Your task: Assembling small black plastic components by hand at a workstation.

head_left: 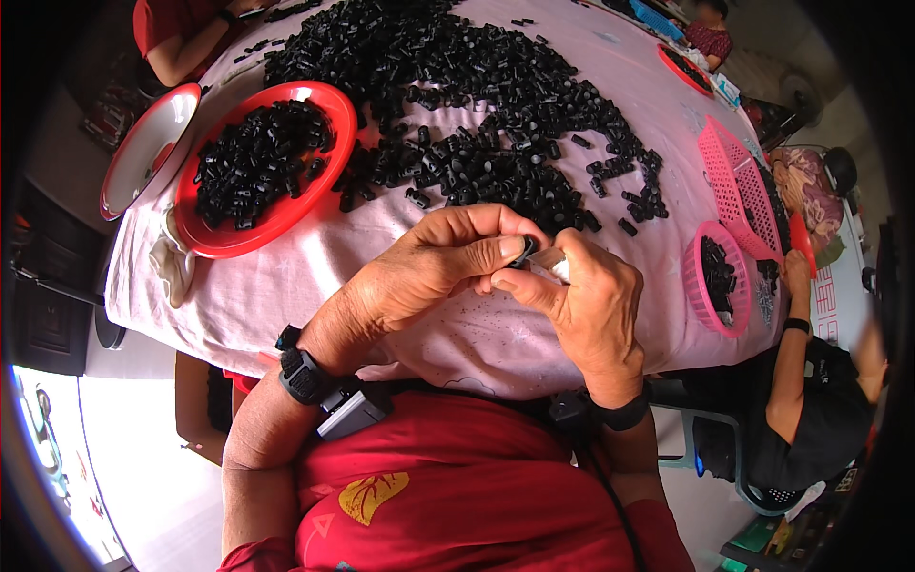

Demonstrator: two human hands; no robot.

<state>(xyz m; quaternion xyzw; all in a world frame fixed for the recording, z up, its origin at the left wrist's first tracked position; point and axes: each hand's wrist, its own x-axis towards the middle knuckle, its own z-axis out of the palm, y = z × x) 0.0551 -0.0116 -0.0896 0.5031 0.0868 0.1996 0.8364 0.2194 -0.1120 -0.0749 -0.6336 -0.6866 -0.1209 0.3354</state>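
Just beyond the table's near edge, both hands meet in the middle. My left hand pinches a small black plastic part between thumb and fingers. Closed around a small white and clear piece, my right hand brings it against the black part; its exact kind is too small to make out. A large heap of similar black cylindrical parts spreads over the cloth beyond my hands. To the left, a red plate holds many more of them.
A white basin with a red rim sits at the left edge, beside a crumpled pale cloth. Pink baskets with black parts stand at right. A co-worker's arm reaches in there; another person's arm is far left.
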